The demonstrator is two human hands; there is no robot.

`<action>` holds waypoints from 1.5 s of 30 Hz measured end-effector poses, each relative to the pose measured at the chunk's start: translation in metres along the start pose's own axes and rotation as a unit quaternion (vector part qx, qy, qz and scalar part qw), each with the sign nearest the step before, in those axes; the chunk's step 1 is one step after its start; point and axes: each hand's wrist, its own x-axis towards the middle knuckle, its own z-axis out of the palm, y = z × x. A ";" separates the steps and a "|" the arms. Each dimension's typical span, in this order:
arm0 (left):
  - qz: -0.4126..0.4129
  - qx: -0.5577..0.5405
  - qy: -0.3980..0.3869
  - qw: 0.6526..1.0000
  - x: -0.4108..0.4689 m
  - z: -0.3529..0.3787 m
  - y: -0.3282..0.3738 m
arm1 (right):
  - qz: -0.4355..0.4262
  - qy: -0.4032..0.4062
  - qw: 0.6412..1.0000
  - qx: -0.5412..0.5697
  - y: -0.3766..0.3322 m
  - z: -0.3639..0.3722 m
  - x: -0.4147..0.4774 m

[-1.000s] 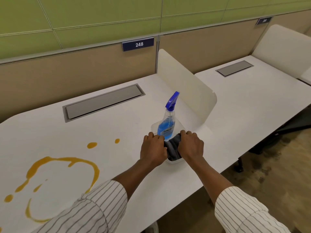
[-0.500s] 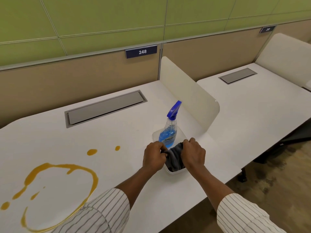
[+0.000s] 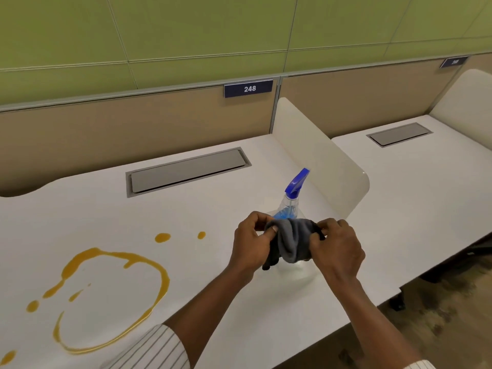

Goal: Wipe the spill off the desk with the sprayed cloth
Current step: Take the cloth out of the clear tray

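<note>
Orange spill [image 3: 106, 296] ring on the near-left of the white bench [image 3: 213, 209], untouched. Both hands up off the bench: left hand [image 3: 251, 245] and right hand [image 3: 336, 249] each have a closed pinch grip on the grey cloth [image 3: 292, 242] (bunched, hanging between them). Behind it, blue spray bottle [image 3: 291, 198], upright. 2 small orange drops [image 3: 162, 237] further left. Tag 248 [image 3: 249, 88] on back panel.
</note>
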 end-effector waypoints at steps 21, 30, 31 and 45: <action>0.030 0.203 0.091 0.975 -0.075 -0.167 0.114 | -0.189 -0.179 0.811 0.524 -0.146 -0.029 -0.103; 0.081 0.102 0.057 0.990 -0.129 -0.225 0.130 | -0.256 -0.215 0.771 0.542 -0.194 -0.071 -0.091; 0.097 0.085 0.048 0.990 -0.134 -0.229 0.131 | -0.263 -0.222 0.765 0.544 -0.198 -0.078 -0.090; 0.252 -0.279 0.066 0.924 -0.102 -0.191 0.109 | -0.167 -0.400 0.738 0.517 -0.232 -0.099 -0.093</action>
